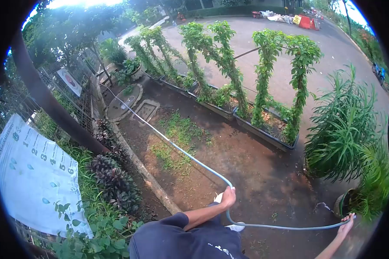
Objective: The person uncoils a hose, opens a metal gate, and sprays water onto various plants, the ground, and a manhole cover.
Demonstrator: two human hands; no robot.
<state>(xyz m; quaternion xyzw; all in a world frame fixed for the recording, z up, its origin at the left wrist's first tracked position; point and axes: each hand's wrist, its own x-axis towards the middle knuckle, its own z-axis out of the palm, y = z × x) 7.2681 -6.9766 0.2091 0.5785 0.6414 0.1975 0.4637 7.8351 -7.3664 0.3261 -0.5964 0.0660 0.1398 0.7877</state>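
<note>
A thin light-blue garden hose runs from the far left of the yard across the bare soil to me. My left hand is closed around it near my waist. From there the hose loops low along the ground to my right hand, which grips its end beside a dark plant pot holding a bushy green plant. A small splash of water shows on the ground just left of the pot. My dark blue shirt fills the bottom of the view.
A row of long planters with tall climbing plants lines the paved road behind. Round and square drain covers lie at the far left. A concrete kerb, purple-leaved shrubs, a fence and a white printed banner stand on my left.
</note>
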